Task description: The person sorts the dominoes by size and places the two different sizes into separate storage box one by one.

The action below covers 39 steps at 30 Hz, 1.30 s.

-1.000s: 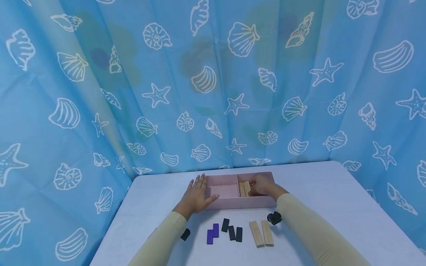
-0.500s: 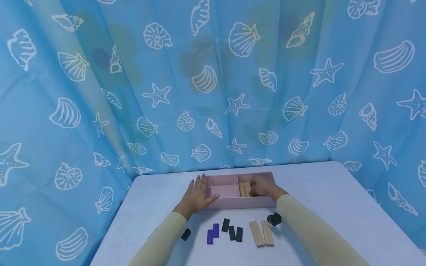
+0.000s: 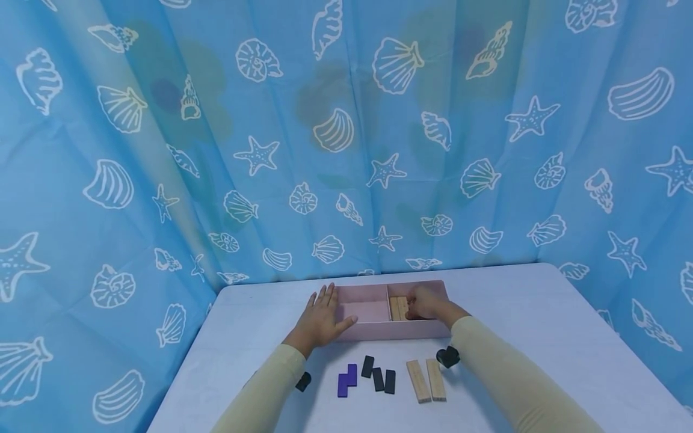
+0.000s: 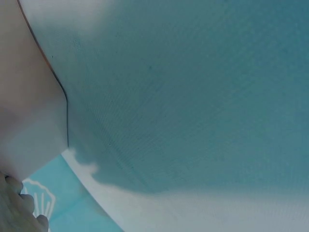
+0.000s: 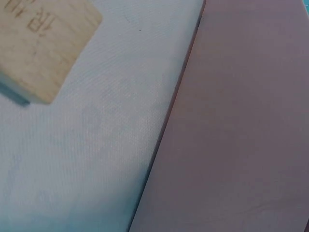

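Note:
A pink box point(image 3: 379, 331) with a divider stands toward the back of the white table. My left hand point(image 3: 318, 319) rests against its left end, fingers straight and thumb over the front rim. Fingers point(image 4: 19, 208) of that hand show at the corner of the left wrist view. Inside the right compartment, my right hand point(image 3: 428, 302) has its fingers curled down at the wooden blocks point(image 3: 398, 308) lying side by side, and seems to pinch the rightmost one. Its fingertips are partly hidden. The left compartment point(image 3: 364, 310) holds nothing visible.
In front of the box lie two purple blocks point(image 3: 352, 375), several black blocks point(image 3: 378, 379) and two wooden blocks point(image 3: 418, 382). One wooden block point(image 5: 43, 53) also shows close up in the right wrist view. A blue shell-patterned curtain point(image 3: 346, 180) hangs behind the table.
The wooden blocks in the right compartment, slightly uneven a second ago, now lie flatter and more in line under my right hand. The left hand and box stay put.

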### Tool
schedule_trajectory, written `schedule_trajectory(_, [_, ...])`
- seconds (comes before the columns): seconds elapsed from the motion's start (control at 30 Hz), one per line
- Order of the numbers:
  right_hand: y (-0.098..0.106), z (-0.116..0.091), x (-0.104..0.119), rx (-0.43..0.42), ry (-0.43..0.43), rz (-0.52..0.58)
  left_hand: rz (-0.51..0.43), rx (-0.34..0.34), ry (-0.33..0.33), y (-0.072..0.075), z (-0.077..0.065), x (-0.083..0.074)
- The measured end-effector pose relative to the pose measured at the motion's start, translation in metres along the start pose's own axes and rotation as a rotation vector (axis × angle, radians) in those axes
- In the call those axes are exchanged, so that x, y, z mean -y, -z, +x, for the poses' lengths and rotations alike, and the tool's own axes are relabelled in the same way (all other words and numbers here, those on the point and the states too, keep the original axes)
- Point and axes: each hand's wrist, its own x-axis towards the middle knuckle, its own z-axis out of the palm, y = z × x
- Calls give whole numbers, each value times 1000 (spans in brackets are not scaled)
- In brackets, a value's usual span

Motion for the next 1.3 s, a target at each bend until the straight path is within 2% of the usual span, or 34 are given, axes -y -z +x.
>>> schedule_trajectory(0.57, [18, -20, 3, 11, 30, 50, -3, 12, 9, 1, 2, 2])
schedule_trajectory(0.73, [23, -27, 1, 2, 18, 60, -12, -1, 4, 0, 3, 1])
schedule_trajectory(1.0, [34, -38, 4, 20, -2, 86, -11, 24, 12, 1, 0, -1])
schedule_trajectory(1.3, [49, -45, 7, 22, 48, 67, -19, 15, 3, 4, 0, -1])
